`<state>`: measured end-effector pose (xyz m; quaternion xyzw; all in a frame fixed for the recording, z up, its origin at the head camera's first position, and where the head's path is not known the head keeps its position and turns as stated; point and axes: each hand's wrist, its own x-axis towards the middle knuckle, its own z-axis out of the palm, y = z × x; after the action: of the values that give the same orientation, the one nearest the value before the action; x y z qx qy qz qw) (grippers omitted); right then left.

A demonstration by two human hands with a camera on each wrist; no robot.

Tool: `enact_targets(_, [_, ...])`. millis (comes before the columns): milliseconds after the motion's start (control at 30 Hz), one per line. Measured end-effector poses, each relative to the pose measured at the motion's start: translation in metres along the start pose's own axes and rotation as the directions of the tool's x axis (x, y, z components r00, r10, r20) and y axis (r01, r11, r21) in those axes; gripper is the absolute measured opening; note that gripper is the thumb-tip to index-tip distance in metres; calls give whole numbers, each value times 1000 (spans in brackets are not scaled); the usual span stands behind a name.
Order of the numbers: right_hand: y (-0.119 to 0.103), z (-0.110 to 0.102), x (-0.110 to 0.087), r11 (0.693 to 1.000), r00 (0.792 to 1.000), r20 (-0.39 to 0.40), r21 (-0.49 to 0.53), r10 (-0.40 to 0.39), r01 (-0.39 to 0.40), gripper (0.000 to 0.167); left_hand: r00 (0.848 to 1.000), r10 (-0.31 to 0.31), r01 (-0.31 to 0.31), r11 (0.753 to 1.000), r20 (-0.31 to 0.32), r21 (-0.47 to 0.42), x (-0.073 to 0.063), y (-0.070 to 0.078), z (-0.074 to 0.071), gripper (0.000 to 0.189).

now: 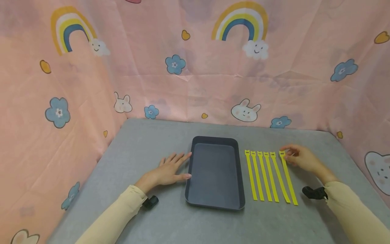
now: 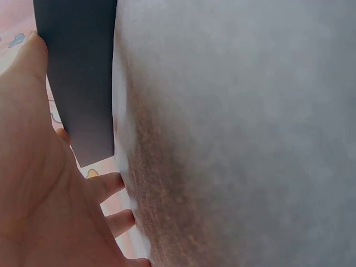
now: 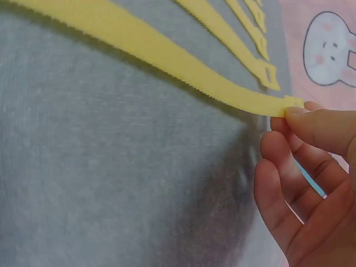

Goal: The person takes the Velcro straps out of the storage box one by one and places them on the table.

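A dark grey rectangular tray lies on the grey table. My left hand rests at its left side, fingers spread, with thumb and index fingertips at the rim; in the left wrist view the tray's outer wall stands beside the palm. To the right of the tray, several yellow hook-and-loop cable ties lie in a row, slotted heads away from me. My right hand pinches the head of the rightmost cable tie between thumb and index finger. In the right wrist view that end bends up off the table.
The grey table reaches back to a pink cloth backdrop printed with rainbows, flowers and rabbits, which also hangs along the left and right sides. Black wrist devices sit at both sleeve cuffs.
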<state>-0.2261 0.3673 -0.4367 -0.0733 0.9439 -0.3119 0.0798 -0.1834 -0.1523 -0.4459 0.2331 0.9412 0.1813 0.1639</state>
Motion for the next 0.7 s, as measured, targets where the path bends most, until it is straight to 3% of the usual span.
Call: enact_targets(700, [1, 8, 6, 998, 1000, 7, -52, -19, 19, 33, 1000, -8, 8, 1000, 3, 15, -1, 1, -2, 86])
